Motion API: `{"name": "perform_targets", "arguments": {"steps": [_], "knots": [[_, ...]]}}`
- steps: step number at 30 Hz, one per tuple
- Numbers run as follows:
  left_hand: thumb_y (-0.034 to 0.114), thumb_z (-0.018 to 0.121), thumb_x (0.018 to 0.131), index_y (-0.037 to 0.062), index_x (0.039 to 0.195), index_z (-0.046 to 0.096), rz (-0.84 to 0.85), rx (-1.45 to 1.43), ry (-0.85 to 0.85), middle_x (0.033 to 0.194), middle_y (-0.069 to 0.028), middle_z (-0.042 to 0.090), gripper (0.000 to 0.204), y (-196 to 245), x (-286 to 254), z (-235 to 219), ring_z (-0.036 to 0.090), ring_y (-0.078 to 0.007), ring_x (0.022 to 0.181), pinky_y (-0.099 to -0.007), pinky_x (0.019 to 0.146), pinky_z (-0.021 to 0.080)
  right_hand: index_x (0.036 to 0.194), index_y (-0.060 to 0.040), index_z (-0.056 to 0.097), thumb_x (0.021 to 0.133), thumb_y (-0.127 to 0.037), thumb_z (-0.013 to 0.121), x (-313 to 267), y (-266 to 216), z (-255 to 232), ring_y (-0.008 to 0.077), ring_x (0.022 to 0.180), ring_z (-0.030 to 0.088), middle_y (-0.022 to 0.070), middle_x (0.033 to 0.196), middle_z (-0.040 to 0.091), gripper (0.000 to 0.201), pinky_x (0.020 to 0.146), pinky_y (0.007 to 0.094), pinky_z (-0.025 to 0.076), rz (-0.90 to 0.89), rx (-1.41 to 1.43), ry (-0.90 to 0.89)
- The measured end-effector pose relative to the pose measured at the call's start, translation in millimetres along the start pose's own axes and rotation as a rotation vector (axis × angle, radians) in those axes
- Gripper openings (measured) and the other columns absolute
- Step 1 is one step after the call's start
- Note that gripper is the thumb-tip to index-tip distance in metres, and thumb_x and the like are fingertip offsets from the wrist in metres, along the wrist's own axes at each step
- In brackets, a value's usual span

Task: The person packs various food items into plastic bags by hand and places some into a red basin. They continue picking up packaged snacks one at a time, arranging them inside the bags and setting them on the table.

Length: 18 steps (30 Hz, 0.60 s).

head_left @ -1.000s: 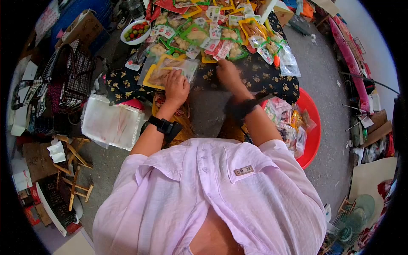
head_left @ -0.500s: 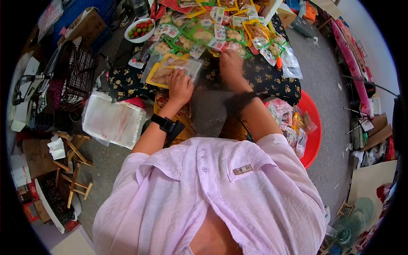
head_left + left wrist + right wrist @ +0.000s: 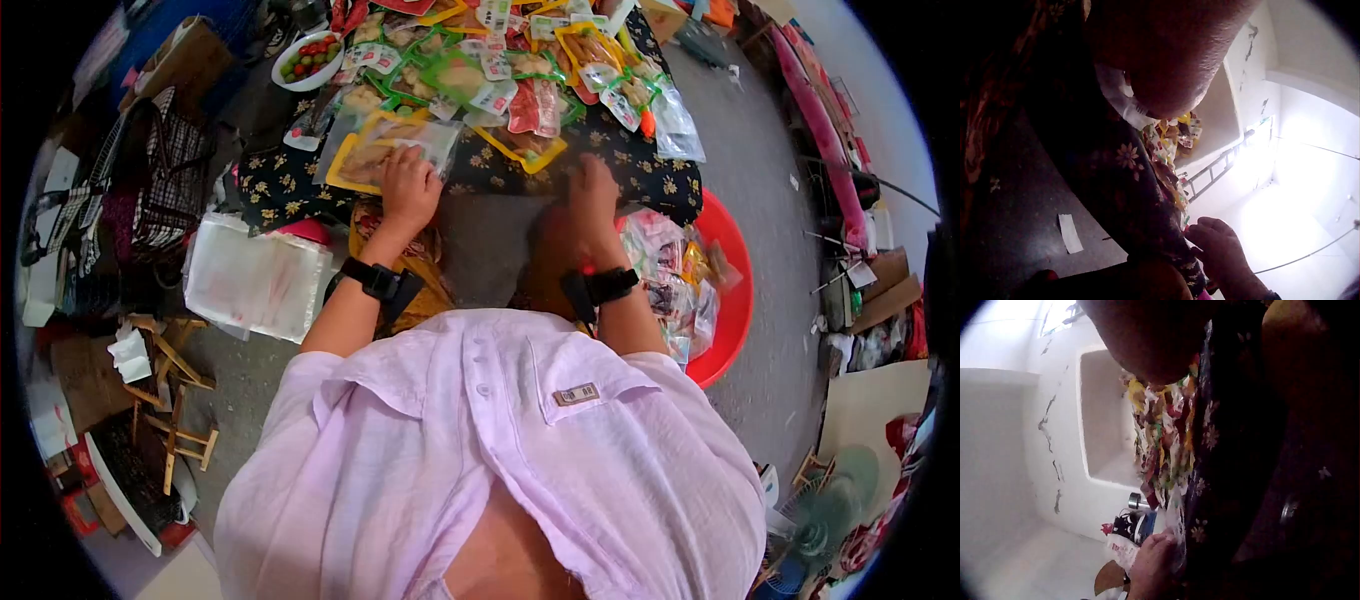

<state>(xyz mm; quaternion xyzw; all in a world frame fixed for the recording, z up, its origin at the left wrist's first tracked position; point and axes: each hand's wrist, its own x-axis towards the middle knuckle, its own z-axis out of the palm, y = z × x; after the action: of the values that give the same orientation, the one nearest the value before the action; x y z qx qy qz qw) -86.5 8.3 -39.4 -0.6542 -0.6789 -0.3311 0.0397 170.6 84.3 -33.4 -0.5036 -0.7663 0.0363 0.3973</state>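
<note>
Floral cloth covers the low desk (image 3: 640, 185), at whose near edge the right hand (image 3: 590, 205) rests, its grip impossible to tell. Farther left, the left hand (image 3: 408, 190) presses curled fingers onto a yellow-edged snack pouch (image 3: 385, 150); nearer the right hand lies another yellow pouch (image 3: 520, 148), before the packet pile (image 3: 500, 60).

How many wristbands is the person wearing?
2: one black wristband on the left wrist, behind the left hand, and one on the right wrist, behind the right hand.
</note>
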Motion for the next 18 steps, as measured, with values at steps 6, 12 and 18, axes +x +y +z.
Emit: {"name": "perform_targets", "arguments": {"steps": [6, 12, 18], "knots": [[0.015, 0.048, 0.072, 0.0012, 0.067, 0.056, 0.001, -0.014, 0.012, 0.105, -0.017, 0.049, 0.016, -0.2, -0.2, -0.9, 0.038, -0.0342, 0.105, -0.0476, 0.088, 0.025, 0.104, -0.0026, 0.039, 0.069, -0.013, 0.054, 17.8, -42.7, 12.7, 0.0305, 0.076, 0.053, 0.0162, 0.078, 0.054, 0.04, 0.065, 0.0386, 0.044, 0.344, 0.14, -0.222], [0.016, 0.047, 0.072, 0.0026, 0.07, 0.055, -0.014, -0.026, -0.001, 0.105, -0.0161, 0.048, 0.016, -3.0, 0.6, 1.6, 0.037, -0.0343, 0.105, -0.0469, 0.089, 0.025, 0.094, -0.0077, 0.052, 0.063, -0.016, 0.059, 21.2, -25.2, 60.4, 0.0292, 0.065, 0.054, 0.0166, 0.071, 0.053, 0.032, 0.06, 0.0346, 0.044, 0.671, 0.853, -0.025], [0.017, 0.046, 0.073, 0.0033, 0.07, 0.053, -0.009, -0.093, 0.042, 0.103, -0.0163, 0.049, 0.015, -5.1, -2.5, 4.3, 0.037, -0.0351, 0.104, -0.0465, 0.088, 0.025, 0.077, -0.0065, 0.057, 0.06, -0.013, 0.059, 18.8, -32.3, 61.3, 0.0277, 0.064, 0.052, 0.0121, 0.067, 0.054, 0.018, 0.057, 0.0342, 0.044, 0.555, 1.015, -0.158]]}}
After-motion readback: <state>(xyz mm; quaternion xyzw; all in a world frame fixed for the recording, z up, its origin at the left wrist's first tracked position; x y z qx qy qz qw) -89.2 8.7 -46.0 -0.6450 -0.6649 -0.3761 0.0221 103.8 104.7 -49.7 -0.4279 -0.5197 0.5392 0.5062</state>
